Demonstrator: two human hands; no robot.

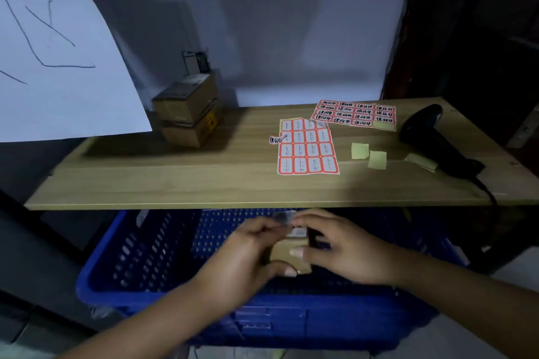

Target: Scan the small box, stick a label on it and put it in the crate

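Both hands were over the blue crate (pixel 180 253), just near of the wooden shelf (pixel 175 180) edge. Small box (pixel 287 253) sat between them, held above the crate's perforated floor. Left hand (pixel 245 256) had thumb under the box's near edge and fingers pinched together at its far top; right hand (pixel 341 250) was clamped on the box's right side, thumb across the front face. A pale label (pixel 297 231) showed on the box top under the fingertips; too blurred to tell if it was fully stuck down. On the shelf: two stacked cardboard boxes (pixel 188 113) far left, a red-bordered label sheet (pixel 307 147) mid-right, a second sheet (pixel 354 113) with handwritten labels behind it, loose yellow backing scraps (pixel 369 156) to the right, black handheld scanner (pixel 437 140) lying at far right with its cable running off the near edge. White paper sheet (pixel 55 46) with pen strokes hung top left
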